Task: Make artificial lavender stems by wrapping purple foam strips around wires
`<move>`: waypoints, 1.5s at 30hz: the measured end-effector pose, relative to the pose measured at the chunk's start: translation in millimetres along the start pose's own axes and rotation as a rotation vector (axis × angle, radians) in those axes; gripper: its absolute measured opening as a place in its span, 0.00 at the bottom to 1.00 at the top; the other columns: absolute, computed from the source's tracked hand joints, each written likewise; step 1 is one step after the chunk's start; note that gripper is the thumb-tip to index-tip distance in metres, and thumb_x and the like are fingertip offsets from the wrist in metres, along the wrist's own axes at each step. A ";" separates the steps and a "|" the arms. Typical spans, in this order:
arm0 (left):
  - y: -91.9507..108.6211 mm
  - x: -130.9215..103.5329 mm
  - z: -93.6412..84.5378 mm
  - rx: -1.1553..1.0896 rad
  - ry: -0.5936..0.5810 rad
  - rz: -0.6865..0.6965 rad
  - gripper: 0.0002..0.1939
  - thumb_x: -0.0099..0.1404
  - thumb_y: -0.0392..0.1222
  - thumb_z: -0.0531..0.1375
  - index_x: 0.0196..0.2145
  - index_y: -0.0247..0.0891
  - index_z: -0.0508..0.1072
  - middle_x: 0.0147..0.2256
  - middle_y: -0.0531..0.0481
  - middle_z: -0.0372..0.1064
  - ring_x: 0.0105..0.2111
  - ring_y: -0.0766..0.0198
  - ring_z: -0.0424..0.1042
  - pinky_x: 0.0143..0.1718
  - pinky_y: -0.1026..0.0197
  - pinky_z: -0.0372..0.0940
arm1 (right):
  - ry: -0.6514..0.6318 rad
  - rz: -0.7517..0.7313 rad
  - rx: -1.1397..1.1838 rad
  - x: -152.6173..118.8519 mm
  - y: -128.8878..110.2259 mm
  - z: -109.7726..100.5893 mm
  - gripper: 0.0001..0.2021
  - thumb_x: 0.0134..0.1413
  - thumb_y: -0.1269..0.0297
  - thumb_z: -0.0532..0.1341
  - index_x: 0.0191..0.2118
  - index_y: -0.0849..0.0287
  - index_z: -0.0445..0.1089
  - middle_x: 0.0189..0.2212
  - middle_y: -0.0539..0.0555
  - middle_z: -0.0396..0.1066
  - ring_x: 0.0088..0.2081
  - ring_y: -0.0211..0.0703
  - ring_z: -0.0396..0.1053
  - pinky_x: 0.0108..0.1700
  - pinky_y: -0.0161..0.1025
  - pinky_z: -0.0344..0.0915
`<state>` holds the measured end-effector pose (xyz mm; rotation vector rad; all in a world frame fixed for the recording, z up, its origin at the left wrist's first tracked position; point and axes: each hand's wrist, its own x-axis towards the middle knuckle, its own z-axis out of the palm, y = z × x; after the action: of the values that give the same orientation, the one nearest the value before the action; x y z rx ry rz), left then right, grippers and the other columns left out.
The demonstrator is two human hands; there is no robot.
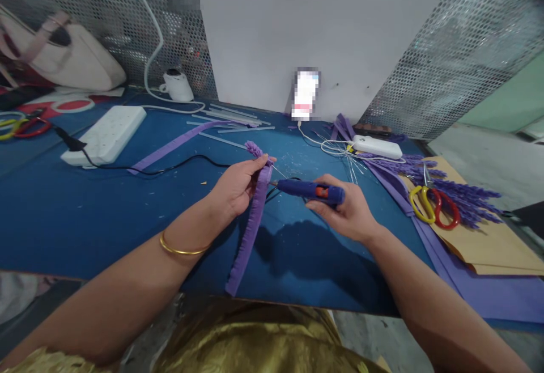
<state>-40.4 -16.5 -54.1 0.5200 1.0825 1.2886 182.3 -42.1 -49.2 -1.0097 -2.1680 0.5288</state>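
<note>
Fringed purple strip (250,234) at centre, its free end slanting toward the near edge of the blue surface (127,220). The left hand (238,186) pinches its upper end beside a ruffled purple tip (254,148); the right hand (346,208) is wrapped around a blue glue gun (304,189), nozzle directed at the strip's upper end. Beyond lie translucent sticks (238,117) and a second purple strip (170,149); to the left, a white power strip (111,134); to the right, purple sprigs (471,193) and scissors (432,196) with yellow and red handles. A lit phone (305,95) leans against the white panel (331,27) behind.
</note>
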 end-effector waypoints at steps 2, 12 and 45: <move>0.4 0.2 0.6 -0.016 0.003 -0.012 0.05 0.55 0.37 0.70 0.30 0.32 0.81 0.25 0.51 0.72 0.22 0.72 0.64 0.23 0.69 0.60 | 0.064 0.110 0.188 1.6 1.6 -2.0 0.17 0.55 0.48 0.64 0.37 0.58 0.69 0.24 0.50 0.70 0.23 0.37 0.62 0.27 0.36 0.58; -2.9 -6.4 1.6 -0.001 -0.009 -0.077 0.07 0.55 0.38 0.70 0.30 0.31 0.82 0.22 0.53 0.70 0.20 0.76 0.63 0.21 0.72 0.58 | 0.326 0.645 0.825 21.7 43.2 13.4 0.17 0.50 0.49 0.67 0.32 0.60 0.71 0.20 0.48 0.66 0.19 0.33 0.59 0.22 0.33 0.57; -20.4 -35.8 9.8 0.195 -0.330 -0.159 0.21 0.44 0.48 0.76 0.34 0.34 0.83 0.23 0.49 0.72 0.21 0.70 0.65 0.24 0.67 0.59 | 0.118 0.248 0.026 14.8 24.5 5.0 0.13 0.61 0.58 0.60 0.43 0.57 0.78 0.36 0.55 0.74 0.35 0.41 0.70 0.37 0.39 0.64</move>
<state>-18.7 -52.9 -54.2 0.7492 0.9544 0.9243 184.3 -15.8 -61.3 -1.2719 -1.9401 0.5945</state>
